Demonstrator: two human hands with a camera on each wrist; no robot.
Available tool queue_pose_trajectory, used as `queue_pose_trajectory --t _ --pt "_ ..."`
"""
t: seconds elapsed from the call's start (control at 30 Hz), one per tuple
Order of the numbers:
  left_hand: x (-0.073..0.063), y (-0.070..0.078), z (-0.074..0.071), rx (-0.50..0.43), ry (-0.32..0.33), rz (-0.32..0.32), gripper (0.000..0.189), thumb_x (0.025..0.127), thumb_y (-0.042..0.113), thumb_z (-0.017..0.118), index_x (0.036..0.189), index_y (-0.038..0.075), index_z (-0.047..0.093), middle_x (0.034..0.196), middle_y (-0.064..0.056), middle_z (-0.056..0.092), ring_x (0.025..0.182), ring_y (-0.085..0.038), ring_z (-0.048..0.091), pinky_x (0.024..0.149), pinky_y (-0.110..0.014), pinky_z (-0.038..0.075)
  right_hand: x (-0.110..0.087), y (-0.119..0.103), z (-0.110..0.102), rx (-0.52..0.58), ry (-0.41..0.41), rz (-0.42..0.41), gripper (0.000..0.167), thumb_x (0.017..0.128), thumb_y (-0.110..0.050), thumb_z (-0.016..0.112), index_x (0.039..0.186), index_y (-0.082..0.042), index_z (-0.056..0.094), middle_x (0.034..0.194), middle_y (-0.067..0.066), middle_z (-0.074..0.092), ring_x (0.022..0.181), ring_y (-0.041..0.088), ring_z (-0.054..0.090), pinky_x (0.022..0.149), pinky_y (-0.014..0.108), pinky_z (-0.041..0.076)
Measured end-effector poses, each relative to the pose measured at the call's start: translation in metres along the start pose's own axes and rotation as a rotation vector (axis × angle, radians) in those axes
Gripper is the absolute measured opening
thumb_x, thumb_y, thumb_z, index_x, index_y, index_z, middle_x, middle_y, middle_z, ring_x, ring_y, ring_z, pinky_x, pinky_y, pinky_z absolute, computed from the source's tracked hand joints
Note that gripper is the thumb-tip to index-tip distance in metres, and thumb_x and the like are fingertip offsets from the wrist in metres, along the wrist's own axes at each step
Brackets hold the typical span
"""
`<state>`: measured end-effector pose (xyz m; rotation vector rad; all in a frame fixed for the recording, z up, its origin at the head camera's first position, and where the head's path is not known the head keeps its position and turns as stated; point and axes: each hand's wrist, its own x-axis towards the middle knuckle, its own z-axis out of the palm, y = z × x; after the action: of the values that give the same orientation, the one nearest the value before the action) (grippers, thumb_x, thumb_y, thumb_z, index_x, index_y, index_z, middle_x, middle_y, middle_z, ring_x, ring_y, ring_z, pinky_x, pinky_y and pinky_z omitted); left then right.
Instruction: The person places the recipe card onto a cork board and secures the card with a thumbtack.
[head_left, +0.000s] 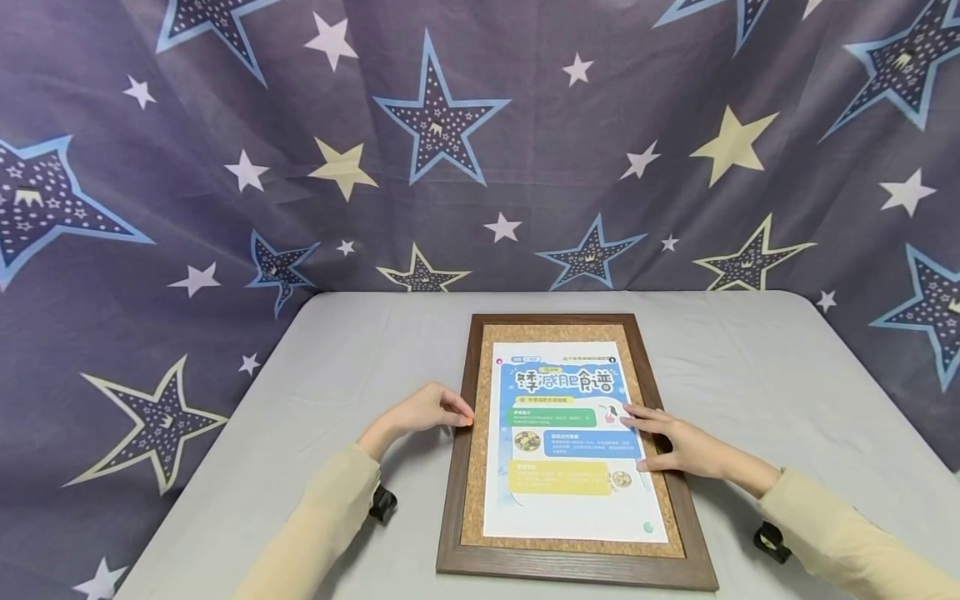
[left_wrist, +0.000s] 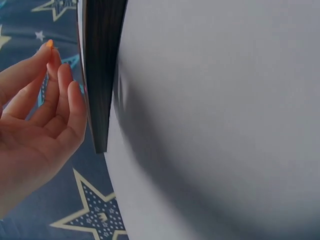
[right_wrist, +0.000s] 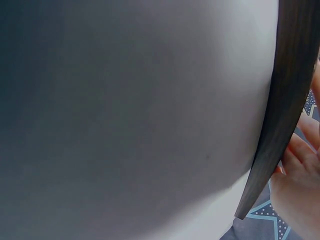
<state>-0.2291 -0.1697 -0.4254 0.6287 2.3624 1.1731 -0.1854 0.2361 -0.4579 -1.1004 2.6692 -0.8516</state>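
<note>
A cork board (head_left: 472,500) in a dark brown wooden frame lies on the table, with a printed poster (head_left: 570,521) on its cork. A pink push pin (head_left: 499,362) is at the poster's upper left corner and a black push pin (head_left: 612,360) at its upper right. Beside the frame's left edge, my left hand (head_left: 427,408) pinches a small orange push pin (left_wrist: 50,43) between thumb and forefinger. My right hand (head_left: 678,446) lies across the frame's right side, fingertips touching the poster's right edge, fingers fairly straight. Much of that hand is hidden behind the frame in the right wrist view.
The board stands on a table (head_left: 360,350) with a light grey cover. Behind it hangs a dark curtain (head_left: 525,192) printed with stars. A black wrist strap (head_left: 382,504) shows under the left sleeve, another black strap (head_left: 771,542) under the right.
</note>
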Motion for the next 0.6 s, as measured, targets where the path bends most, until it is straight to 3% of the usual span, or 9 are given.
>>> queue_pose_trajectory --t 0.17,0.6 --pt "-0.003 0.006 0.007 0.013 -0.062 0.042 0.014 0.079 0.008 0.064 0.088 -0.003 0.067 0.08 -0.009 0.067 0.066 -0.011 0.058 0.059 -0.021 0.045 0.0 0.0 0.0 0.005 -0.001 0.005 0.067 0.077 -0.035 0.065 0.125 0.006 0.045 0.135 0.025 0.032 0.12 0.046 0.03 0.089 0.055 0.033" --pt "-0.008 0.019 0.024 0.03 -0.234 0.076 0.009 0.077 0.002 0.064 0.084 -0.002 0.068 0.075 -0.008 0.067 0.061 -0.007 0.058 0.058 -0.021 0.048 0.0 0.0 -0.001 0.017 -0.01 0.013 0.067 0.077 -0.035 0.065 0.126 0.006 0.044 0.135 0.026 0.031 0.12 0.046 0.028 0.089 0.056 0.032"
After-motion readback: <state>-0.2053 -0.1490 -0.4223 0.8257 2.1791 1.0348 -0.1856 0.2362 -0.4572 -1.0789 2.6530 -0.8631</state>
